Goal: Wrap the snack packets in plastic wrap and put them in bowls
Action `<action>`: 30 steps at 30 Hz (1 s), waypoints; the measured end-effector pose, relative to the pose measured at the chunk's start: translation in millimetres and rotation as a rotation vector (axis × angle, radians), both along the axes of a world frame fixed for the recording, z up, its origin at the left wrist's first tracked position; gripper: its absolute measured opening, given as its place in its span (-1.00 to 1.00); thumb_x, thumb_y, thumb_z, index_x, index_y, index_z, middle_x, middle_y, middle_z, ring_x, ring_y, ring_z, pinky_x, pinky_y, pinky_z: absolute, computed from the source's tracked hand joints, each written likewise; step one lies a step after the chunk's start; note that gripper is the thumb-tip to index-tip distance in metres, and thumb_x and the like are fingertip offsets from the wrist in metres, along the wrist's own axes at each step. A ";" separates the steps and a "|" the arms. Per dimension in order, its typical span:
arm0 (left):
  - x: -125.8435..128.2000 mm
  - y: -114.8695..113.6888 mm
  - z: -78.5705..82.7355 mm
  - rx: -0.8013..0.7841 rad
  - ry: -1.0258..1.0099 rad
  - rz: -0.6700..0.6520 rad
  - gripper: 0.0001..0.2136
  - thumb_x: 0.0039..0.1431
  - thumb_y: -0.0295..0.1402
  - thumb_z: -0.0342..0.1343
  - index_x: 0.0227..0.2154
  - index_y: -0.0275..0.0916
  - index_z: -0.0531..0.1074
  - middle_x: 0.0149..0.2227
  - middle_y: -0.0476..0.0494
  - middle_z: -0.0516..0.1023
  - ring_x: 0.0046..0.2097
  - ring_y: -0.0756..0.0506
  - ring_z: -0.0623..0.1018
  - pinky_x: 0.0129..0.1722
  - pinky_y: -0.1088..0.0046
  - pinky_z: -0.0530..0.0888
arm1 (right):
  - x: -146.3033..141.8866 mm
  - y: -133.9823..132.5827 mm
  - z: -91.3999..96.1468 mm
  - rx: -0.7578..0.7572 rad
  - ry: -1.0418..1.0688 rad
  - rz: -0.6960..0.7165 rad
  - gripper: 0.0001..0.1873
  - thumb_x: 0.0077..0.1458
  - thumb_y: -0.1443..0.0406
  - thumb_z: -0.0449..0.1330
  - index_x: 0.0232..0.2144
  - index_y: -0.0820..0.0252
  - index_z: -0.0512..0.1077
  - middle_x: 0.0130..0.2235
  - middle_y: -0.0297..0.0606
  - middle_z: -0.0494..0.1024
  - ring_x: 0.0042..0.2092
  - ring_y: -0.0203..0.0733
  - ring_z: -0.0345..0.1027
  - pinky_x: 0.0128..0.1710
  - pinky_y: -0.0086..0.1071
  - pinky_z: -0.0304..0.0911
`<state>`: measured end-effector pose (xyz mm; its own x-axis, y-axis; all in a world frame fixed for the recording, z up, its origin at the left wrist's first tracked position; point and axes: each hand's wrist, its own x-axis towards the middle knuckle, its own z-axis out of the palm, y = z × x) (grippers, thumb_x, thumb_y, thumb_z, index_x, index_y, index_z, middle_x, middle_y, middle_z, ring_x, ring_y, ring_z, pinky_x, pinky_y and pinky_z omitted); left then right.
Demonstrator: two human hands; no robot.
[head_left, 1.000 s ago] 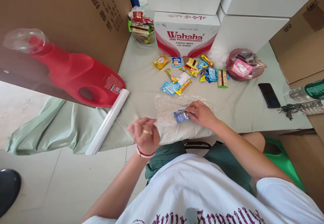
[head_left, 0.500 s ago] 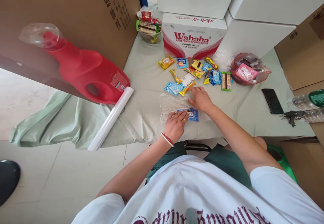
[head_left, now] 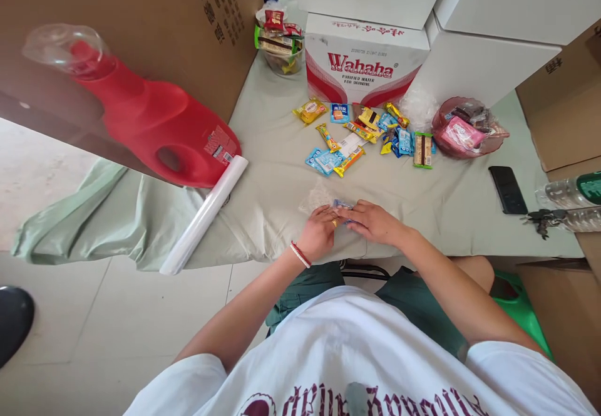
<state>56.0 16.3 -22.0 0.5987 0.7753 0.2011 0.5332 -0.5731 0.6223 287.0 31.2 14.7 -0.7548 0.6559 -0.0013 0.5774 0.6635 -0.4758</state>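
My left hand and my right hand meet near the table's front edge, fingers closed on a small blue snack packet. Most of the packet is hidden under the fingers. Thin clear plastic film lies crumpled around it, bunched up beyond my left fingertips. Just past the hands are light-blue snack packets and a yellow-orange snack bar.
Other snacks lie before a Wahaha water carton. A red bowl of snacks and a black phone are at right; a clear bowl is back left. A film roll and red jug stand left.
My right hand has come back toward me and in to my left, onto the blue packet. The clear film, spread wider before, is now gathered in around the packet.
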 end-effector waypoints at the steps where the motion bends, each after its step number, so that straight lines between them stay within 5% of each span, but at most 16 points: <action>1: -4.2 2.2 -1.6 -0.063 -0.070 0.003 -0.47 0.09 -0.62 -0.05 0.01 -0.08 0.63 0.12 -0.12 0.66 0.26 -0.13 0.55 0.41 0.01 0.32 | -0.5 -3.4 -5.1 0.007 0.021 0.006 -0.48 0.44 0.23 0.07 0.37 0.15 0.34 -0.11 -0.06 0.58 -0.09 -0.06 0.34 -0.02 -0.21 0.33; 4: -17.9 8.5 -4.6 -0.254 -0.299 0.118 -0.61 0.11 -0.53 -0.06 -0.22 -0.09 0.67 0.00 -0.09 0.71 0.19 -0.14 0.61 0.40 0.03 0.36 | -6.0 -9.1 -15.6 0.028 -0.006 -0.015 -0.52 0.44 0.29 0.01 0.33 0.08 0.40 -0.09 -0.08 0.55 -0.09 -0.07 0.30 0.01 -0.20 0.31; 6: -27.0 14.8 -4.9 -0.325 -0.435 0.321 -0.70 0.17 -0.44 -0.04 -0.31 -0.16 0.63 -0.06 -0.16 0.72 0.11 -0.17 0.65 0.30 0.08 0.47 | -10.8 -11.4 -18.6 0.031 -0.063 -0.039 -0.50 0.44 0.36 -0.05 0.26 0.02 0.48 -0.16 -0.12 0.53 -0.11 -0.08 0.27 -0.02 -0.22 0.30; 9: -37.1 31.6 -4.0 -0.294 -0.420 0.727 -0.67 0.34 -0.30 -0.09 -0.15 -0.24 0.58 0.01 -0.25 0.66 0.13 -0.19 0.60 0.24 0.11 0.49 | -16.1 -13.8 -19.0 0.032 -0.106 -0.046 -0.50 0.43 0.37 -0.07 0.23 0.03 0.52 -0.23 -0.15 0.49 -0.12 -0.08 0.24 -0.05 -0.24 0.28; 12: -37.0 52.3 -3.3 -0.267 -0.236 0.881 -0.60 0.47 -0.15 -0.16 -0.02 -0.23 0.53 0.18 -0.30 0.54 0.33 -0.24 0.42 0.37 0.01 0.31 | -19.5 -15.1 -17.4 0.042 -0.130 -0.054 -0.51 0.43 0.38 -0.04 0.23 0.05 0.52 -0.25 -0.16 0.46 -0.13 -0.08 0.23 -0.07 -0.25 0.26; 17: -21.6 58.7 3.6 -0.337 0.099 0.701 -0.74 0.18 -0.11 0.27 -0.21 -0.18 0.55 0.38 -0.33 0.34 0.51 -0.48 0.05 0.42 -0.26 0.06 | -21.5 -16.9 -16.3 0.077 -0.140 -0.063 -0.55 0.43 0.38 0.00 0.18 0.03 0.56 -0.27 -0.16 0.44 -0.12 -0.08 0.23 -0.09 -0.25 0.25; 20: -23.2 42.9 16.8 -0.263 0.265 0.526 -0.85 0.00 -0.33 0.32 -0.36 -0.20 0.50 0.33 -0.33 0.40 0.41 -0.49 0.26 0.34 -0.16 0.26 | -19.9 -17.4 -17.7 0.088 -0.130 -0.067 -0.55 0.43 0.39 0.01 0.18 0.01 0.56 -0.27 -0.16 0.44 -0.14 -0.09 0.22 -0.12 -0.26 0.23; 22: -27.0 30.2 27.7 -0.246 0.229 0.495 -0.93 0.01 -0.42 0.23 -0.41 -0.19 0.45 0.04 -0.28 0.60 0.12 -0.32 0.55 0.13 0.07 0.48 | -19.3 -17.1 -18.6 0.077 -0.113 -0.076 -0.56 0.42 0.38 0.03 0.16 -0.01 0.57 -0.27 -0.18 0.43 -0.15 -0.10 0.22 -0.13 -0.28 0.22; 25: -21.5 13.0 41.1 -0.295 0.071 0.494 -0.98 0.08 -0.41 0.13 -0.42 -0.17 0.41 -0.40 -0.04 0.52 -0.32 -0.10 0.53 -0.23 0.34 0.50 | -21.2 -17.3 -18.5 0.049 -0.086 -0.088 -0.58 0.41 0.40 0.04 0.10 0.00 0.61 -0.28 -0.20 0.42 -0.13 -0.10 0.23 -0.10 -0.27 0.24; 30: 22.3 -3.4 42.0 -0.283 -0.165 0.372 -0.90 0.21 -0.42 0.08 -0.33 -0.19 0.50 -0.33 -0.08 0.54 -0.31 -0.06 0.53 -0.28 0.41 0.50 | -20.7 -30.1 -12.2 0.027 -0.010 -0.142 -0.63 0.33 0.45 0.06 -0.05 0.14 0.63 -0.14 -0.09 0.50 -0.01 -0.01 0.25 0.04 -0.13 0.31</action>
<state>78.3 12.9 20.0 0.2485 0.9684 0.0204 0.5508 -0.1586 0.8194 266.3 1.1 2.5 -0.6543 0.7562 0.0113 0.6710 0.5873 -0.4526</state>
